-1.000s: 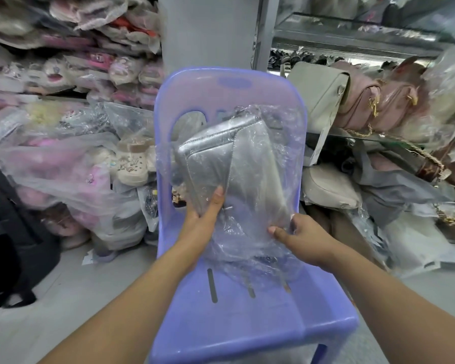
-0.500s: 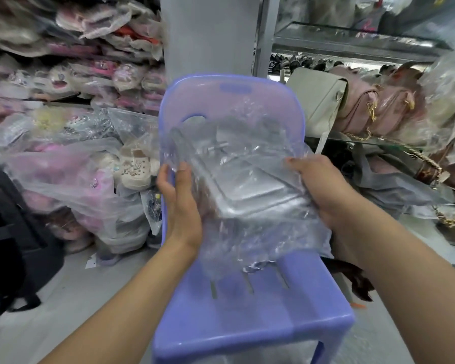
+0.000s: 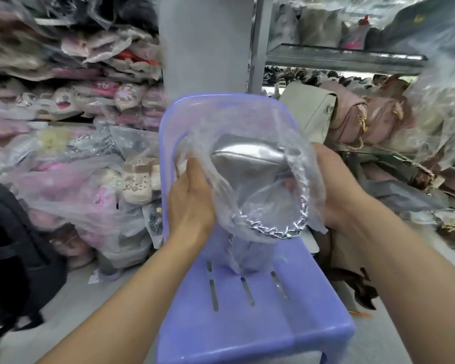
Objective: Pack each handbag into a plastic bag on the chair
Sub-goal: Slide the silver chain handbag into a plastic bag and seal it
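A silver handbag [image 3: 243, 164] sits inside a clear plastic bag [image 3: 263, 132] that I hold up above the seat of a purple plastic chair [image 3: 247, 319]. The bag's mouth faces me, and the handbag's silver chain strap [image 3: 279, 229] curls along its lower edge. My left hand [image 3: 192, 203] grips the left side of the plastic bag. My right hand [image 3: 339, 190] grips its right side, partly veiled by the plastic. Loose plastic hangs down to the seat.
Green and pink handbags [image 3: 352, 119] with gold chains lie on a shelf to the right. Bagged shoes and slippers [image 3: 71, 164] are piled on the left. A black backpack [image 3: 13, 258] stands on the floor at far left. A grey pillar [image 3: 208, 48] rises behind the chair.
The bagged handbag has been turned from lying flat between my hands so that the bag's mouth faces me. The chain strap now shows at the opening. Both hands kept their hold.
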`<move>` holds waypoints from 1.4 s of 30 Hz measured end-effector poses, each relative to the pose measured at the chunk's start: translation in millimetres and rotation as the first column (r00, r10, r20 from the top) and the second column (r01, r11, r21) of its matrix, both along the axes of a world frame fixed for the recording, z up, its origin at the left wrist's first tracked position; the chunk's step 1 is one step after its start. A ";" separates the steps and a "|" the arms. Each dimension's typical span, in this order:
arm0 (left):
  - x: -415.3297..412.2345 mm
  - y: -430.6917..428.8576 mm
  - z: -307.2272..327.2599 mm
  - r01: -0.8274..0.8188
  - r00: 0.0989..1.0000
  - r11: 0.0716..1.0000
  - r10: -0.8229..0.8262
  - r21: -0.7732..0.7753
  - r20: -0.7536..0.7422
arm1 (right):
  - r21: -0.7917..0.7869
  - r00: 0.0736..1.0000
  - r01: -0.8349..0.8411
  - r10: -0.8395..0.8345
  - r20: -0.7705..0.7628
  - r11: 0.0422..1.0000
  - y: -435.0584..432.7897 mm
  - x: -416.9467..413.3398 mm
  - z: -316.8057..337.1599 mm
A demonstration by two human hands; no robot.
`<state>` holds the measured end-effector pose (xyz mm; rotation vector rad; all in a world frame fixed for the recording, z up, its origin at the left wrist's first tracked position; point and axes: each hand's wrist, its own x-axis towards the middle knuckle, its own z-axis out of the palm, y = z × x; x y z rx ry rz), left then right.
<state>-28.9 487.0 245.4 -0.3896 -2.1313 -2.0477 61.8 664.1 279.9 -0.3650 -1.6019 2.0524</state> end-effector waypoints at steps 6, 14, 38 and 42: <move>6.5 -0.1 6.1 0.109 0.994 0.962 -0.101 0.250 -0.042 | -0.131 0.993 -0.051 0.037 -0.111 0.990 -6.1 1.2 14.9; -6.7 13.9 8.0 0.108 0.954 0.982 -0.147 -0.157 -0.261 | -0.132 0.961 0.113 -0.142 -0.236 0.985 -3.5 -5.4 19.8; -17.8 3.7 76.5 -0.116 0.859 0.900 0.303 0.420 -0.412 | 0.270 0.994 0.105 -0.089 -0.070 0.957 -6.8 -13.9 3.9; -22.2 -7.1 65.8 -0.038 0.948 0.893 0.174 0.449 -0.265 | 0.212 0.975 0.208 -0.186 -0.119 0.955 -8.7 -18.8 8.1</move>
